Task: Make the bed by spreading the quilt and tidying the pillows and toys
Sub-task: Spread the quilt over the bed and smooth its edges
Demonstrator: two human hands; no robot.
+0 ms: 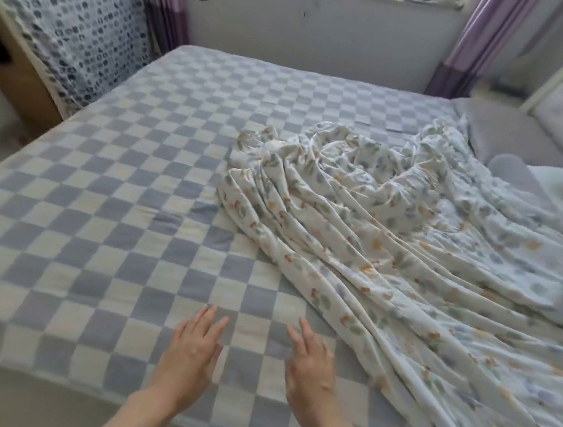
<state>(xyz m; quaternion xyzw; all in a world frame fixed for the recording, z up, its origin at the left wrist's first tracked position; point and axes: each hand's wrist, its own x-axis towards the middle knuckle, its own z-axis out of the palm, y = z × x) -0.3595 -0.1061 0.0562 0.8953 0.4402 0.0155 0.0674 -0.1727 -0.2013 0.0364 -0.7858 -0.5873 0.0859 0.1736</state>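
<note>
While the quilt [392, 231] lies bunched, left hand [191, 349] and right hand [310, 367] reach forward, fingers straight, holding nothing.

Floral quilt [390, 244] bunched in folds on the checkered bed's [99, 230] right half (grey pillow [507, 135] beyond).

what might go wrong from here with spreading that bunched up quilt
1. The floral quilt lies bunched and twisted on the right half of the bed; pulling one edge may drag the whole heap rather than unfold it.
2. Both hands, left hand and right hand, are open over the checkered sheet, holding nothing, so the sheet could get rumpled.
3. The quilt overlaps the grey pillow area, which may shift.
</note>
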